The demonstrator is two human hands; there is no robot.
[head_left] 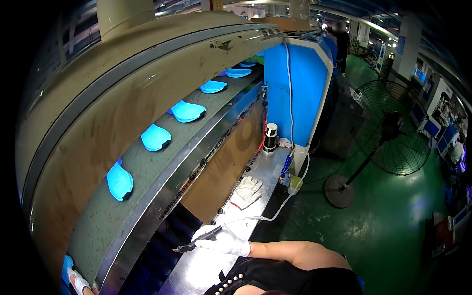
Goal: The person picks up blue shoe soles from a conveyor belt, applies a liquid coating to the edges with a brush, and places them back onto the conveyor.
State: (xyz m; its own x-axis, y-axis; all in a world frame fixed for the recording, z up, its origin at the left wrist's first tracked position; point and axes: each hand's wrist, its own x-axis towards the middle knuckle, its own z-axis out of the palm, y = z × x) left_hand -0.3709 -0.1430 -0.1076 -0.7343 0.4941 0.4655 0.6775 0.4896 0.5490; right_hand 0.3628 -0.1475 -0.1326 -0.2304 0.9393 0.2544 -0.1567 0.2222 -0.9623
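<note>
My right hand [223, 243], in a white glove, is closed around a slim black pen-shaped tool [188, 246] with a pale cord at its back end. The tool's dark tip points left, above the shiny metal ledge. At the lower left edge, my left hand [77, 281], also gloved in white, has its fingers at a bright blue sole-shaped piece [67, 265] and seems to grip it. Both are cut off by the picture's dark rim. More blue pieces, such as a curved one [119, 182] with a dark underside, lie spaced along the grey-green conveyor belt [96, 223].
A beige machine hood [98, 98] arches over the belt. White gloves [247, 191] and a black-and-white cylinder [270, 137] rest on the metal ledge [236, 216]. A blue panel [297, 93] stands beyond. At right are a pedestal fan [392, 125] and a distant person [341, 46].
</note>
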